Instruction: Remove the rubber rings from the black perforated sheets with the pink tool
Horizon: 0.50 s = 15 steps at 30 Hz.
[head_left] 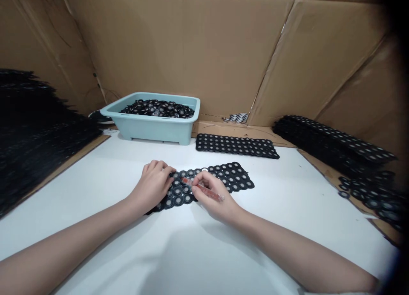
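Observation:
A sheet of joined black round pieces with pale centres (234, 176) lies slantwise on the white tabletop. My left hand (155, 182) rests on its left end, fingers bent and pressed against the pieces; the fingertips are partly hidden. In my right hand (214, 193), pinched between thumb and fingers, is a slim red pen-like tool (211, 192). Its tip points left and down at the rounds close to my left fingers. Whether the tip touches a piece I cannot tell.
Behind stands a light blue plastic tub (153, 129) heaped with loose black rounds (156, 107). Another black sheet (236, 145) lies beside it. Stacked sheets rise at the left (35, 133) and the right (332, 141), with loose rounds (370, 197) nearby. Cardboard walls (223, 52) enclose the table.

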Motion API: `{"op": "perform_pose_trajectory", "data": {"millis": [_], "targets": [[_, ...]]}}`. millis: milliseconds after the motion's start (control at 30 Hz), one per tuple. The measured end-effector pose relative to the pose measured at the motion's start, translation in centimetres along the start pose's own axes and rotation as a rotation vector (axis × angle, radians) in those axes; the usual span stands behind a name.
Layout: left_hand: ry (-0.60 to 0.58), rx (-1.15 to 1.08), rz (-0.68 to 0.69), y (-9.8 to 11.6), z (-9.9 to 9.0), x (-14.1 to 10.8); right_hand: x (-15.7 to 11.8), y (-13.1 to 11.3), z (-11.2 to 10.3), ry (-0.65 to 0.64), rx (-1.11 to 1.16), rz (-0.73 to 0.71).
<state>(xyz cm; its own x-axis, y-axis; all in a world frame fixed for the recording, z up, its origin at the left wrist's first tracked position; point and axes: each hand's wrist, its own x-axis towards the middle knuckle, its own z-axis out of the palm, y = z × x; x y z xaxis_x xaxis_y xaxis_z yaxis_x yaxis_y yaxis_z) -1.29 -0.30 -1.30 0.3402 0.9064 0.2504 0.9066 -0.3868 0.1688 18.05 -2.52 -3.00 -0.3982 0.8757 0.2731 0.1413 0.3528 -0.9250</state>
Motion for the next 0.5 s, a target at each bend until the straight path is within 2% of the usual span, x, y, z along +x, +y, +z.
{"op": "perform_pose_trajectory", "data": {"millis": [133,300,500], "targets": [[-0.051,-0.157,-0.107,-0.27,0.4,0.22,-0.11,-0.1,0.04,-0.018,0.017,0.005],[-0.11,-0.26,-0.174,-0.45,0.29,0.61,-0.06,-0.3,0.02,0.011,0.03,0.026],[-0.106,-0.369,-0.221,-0.45,0.11,0.81,0.06,-0.17,0.01,0.016,0.049,0.049]]}}
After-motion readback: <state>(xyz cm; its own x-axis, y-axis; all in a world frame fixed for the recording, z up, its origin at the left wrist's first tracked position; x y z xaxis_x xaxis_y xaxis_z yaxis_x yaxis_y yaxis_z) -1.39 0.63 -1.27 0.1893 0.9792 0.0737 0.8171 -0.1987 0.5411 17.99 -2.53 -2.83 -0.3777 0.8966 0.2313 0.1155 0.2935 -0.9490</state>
